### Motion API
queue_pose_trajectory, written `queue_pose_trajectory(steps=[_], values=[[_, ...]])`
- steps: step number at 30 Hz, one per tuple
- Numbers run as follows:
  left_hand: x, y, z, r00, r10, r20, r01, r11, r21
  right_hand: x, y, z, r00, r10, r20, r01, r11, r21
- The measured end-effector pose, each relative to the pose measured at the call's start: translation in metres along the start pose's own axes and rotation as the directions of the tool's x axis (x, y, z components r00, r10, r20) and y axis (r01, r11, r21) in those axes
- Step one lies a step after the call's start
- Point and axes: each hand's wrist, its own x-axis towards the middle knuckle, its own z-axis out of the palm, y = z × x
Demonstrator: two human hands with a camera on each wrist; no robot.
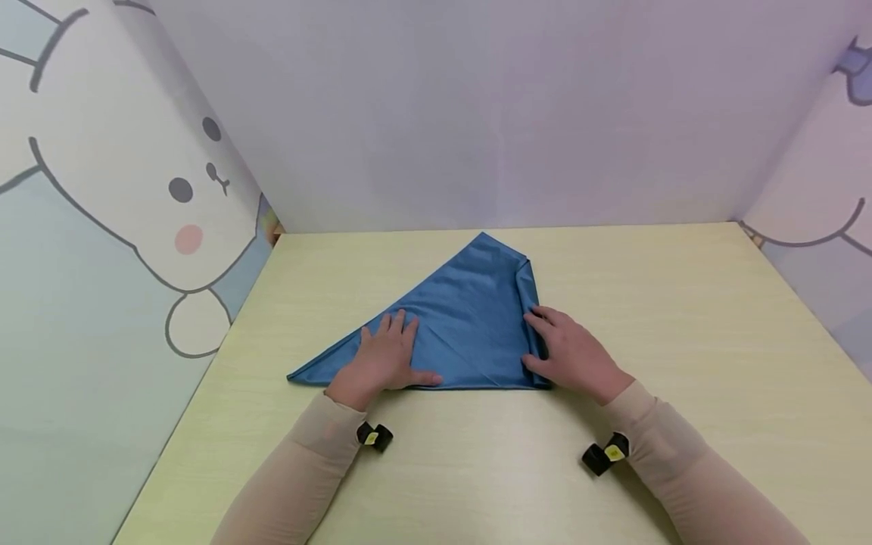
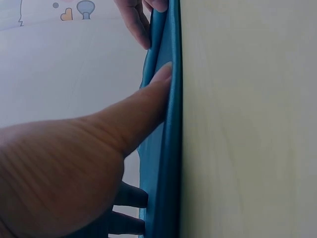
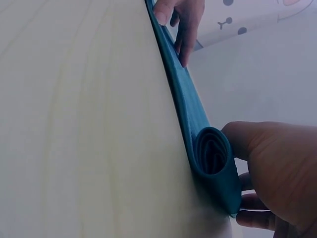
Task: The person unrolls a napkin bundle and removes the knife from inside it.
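A blue cloth lies folded in a rough triangle on the table, its long point toward the left. Its right edge is rolled into a narrow tube; the right wrist view shows the roll's spiral end. My left hand rests on the cloth's lower left part with fingers spread, thumb along the near edge. At the roll, my right hand holds the cloth lightly, thumb and bent fingers touching it from either side. Part of the roll is hidden behind that hand.
The pale wooden table extends around the cloth. A plain wall stands behind it, and a panel with a cartoon animal rises on the left. Each wrist carries a small black camera.
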Motion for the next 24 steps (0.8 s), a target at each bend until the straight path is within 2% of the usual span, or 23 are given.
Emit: queue_pose_trajectory(steps=[24], values=[[-0.001,0.0,0.0,1.0,0.008,-0.005,-0.008,1.0,-0.005,-0.001,0.001,-0.015,0.991,0.081,0.106,-0.083,0.996,0.015]])
